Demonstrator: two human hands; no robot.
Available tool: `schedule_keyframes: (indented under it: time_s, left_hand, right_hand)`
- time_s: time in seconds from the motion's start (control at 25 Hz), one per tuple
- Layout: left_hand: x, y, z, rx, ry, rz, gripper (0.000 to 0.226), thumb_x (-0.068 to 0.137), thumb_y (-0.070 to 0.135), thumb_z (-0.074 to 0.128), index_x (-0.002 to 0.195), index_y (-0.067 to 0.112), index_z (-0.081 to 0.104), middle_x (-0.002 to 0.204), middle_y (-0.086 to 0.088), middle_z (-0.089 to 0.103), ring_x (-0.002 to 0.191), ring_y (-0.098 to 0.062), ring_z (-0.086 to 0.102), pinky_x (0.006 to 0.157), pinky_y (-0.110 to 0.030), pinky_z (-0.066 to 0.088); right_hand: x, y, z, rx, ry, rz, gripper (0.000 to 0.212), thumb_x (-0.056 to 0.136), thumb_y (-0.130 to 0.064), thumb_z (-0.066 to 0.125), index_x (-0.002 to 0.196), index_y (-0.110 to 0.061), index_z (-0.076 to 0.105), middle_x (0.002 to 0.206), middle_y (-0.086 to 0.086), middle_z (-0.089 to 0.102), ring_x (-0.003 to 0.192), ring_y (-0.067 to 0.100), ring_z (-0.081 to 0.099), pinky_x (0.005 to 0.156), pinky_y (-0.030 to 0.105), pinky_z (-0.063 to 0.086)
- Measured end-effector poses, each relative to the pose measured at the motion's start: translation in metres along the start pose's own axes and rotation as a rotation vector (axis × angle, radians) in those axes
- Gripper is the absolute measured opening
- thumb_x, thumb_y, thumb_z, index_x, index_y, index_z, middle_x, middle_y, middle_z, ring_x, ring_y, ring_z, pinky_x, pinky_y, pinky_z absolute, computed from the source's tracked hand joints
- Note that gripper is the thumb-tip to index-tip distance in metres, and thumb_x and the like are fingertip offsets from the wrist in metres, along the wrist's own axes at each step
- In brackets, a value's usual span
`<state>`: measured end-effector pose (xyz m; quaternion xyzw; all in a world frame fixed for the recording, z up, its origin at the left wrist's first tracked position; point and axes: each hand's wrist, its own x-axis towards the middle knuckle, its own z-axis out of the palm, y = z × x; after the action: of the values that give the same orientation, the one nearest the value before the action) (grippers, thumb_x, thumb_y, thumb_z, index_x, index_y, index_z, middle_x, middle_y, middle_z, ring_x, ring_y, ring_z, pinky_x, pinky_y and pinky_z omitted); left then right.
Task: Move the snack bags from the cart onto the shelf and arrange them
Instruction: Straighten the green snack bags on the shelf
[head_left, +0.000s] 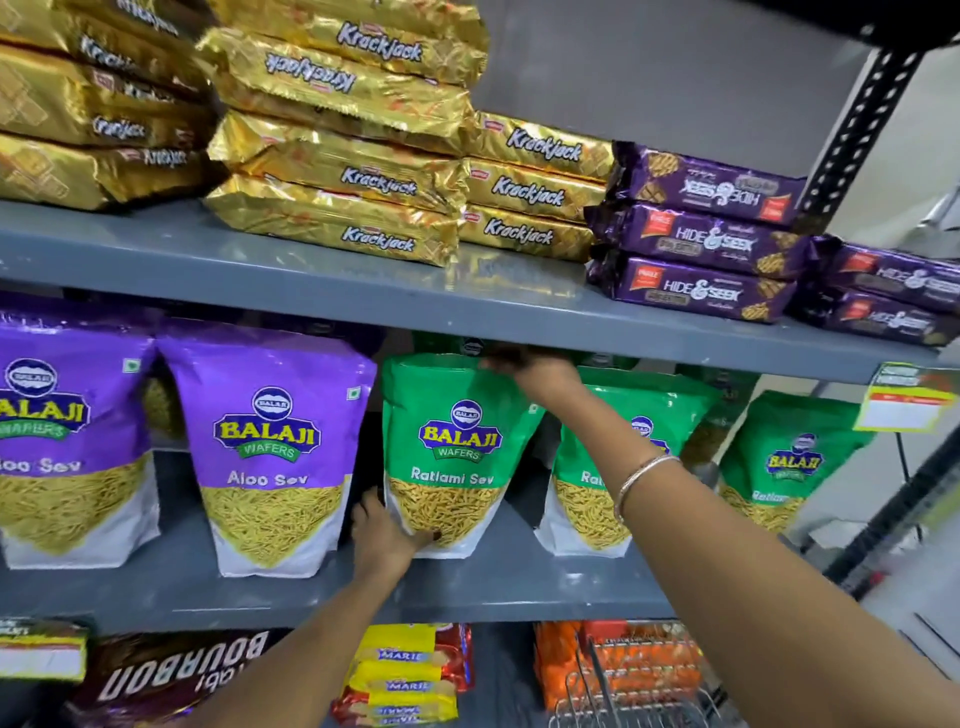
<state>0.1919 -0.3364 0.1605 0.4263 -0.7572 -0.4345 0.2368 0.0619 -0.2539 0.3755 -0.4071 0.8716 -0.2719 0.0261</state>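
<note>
A green Ratlami Sev bag (457, 447) stands upright on the middle shelf (519, 587). My left hand (387, 535) grips its lower left corner. My right hand (535, 376) holds its top right edge, just under the shelf above. Two more green Ratlami Sev bags (597, 499) (789, 462) stand to its right, the nearer one partly hidden by my right forearm. To the left stand two purple Aloo Sev bags (270, 452) (67, 436). A wire cart edge (623, 691) shows at the bottom right.
The upper shelf (311, 280) carries stacks of gold Krackjack packs (363, 156) and purple Hide & Seek packs (701, 244). Below are Bourbon packs (171, 670), Marie packs (405, 675) and orange packs (623, 654). A price tag (906, 400) hangs at the right post.
</note>
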Motion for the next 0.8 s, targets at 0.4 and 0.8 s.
schedule_keyframes:
  time_s: [0.4,0.8]
  left_hand:
    - [-0.053,0.089,0.102,-0.032,-0.339,0.321,0.085,0.069,0.027,0.076,0.136,0.005,0.03,0.141,-0.014,0.039,0.133,-0.03,0.036,0.106,-0.036,0.034]
    - [-0.029,0.126,0.151,-0.108,-0.306,0.016,0.044,0.072,0.013,0.074,0.102,0.01,0.043,0.121,-0.022,0.061,0.109,-0.032,0.058,0.08,-0.035,0.044]
  right_hand:
    - [-0.023,0.106,-0.08,-0.229,-0.041,0.15,0.037,0.088,-0.024,0.057,0.124,-0.014,0.056,0.138,0.006,0.053,0.126,0.028,0.046,0.107,0.03,0.036]
    - [-0.012,0.157,-0.083,-0.315,0.345,0.105,0.027,0.089,-0.02,0.052,0.113,-0.014,0.063,0.128,0.012,0.062,0.114,0.033,0.056,0.091,0.036,0.049]
